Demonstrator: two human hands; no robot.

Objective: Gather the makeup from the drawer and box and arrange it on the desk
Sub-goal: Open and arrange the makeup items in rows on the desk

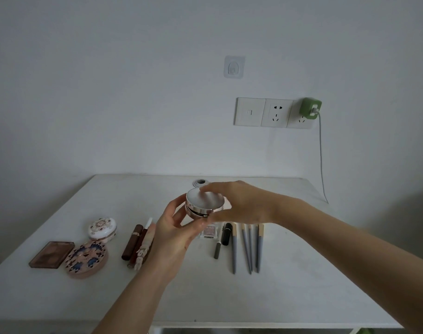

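Left hand (174, 233) cupping silver compact (204, 204) from below, right hand (241, 204) clasping its top

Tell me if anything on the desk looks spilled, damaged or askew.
Nothing stands out. The left hand and right hand hold the silver compact above the desk; everything else lies in a row, nothing spilled.

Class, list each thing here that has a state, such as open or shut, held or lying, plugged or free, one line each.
silver compact, shut, held above the desk in both hands
left hand, grips the silver compact from the left
right hand, grips its lid and right side
white oval case, shut, on the desk
round patterned compact, shut, lying flat
brown palette, shut, lying flat
green charger, plugged in
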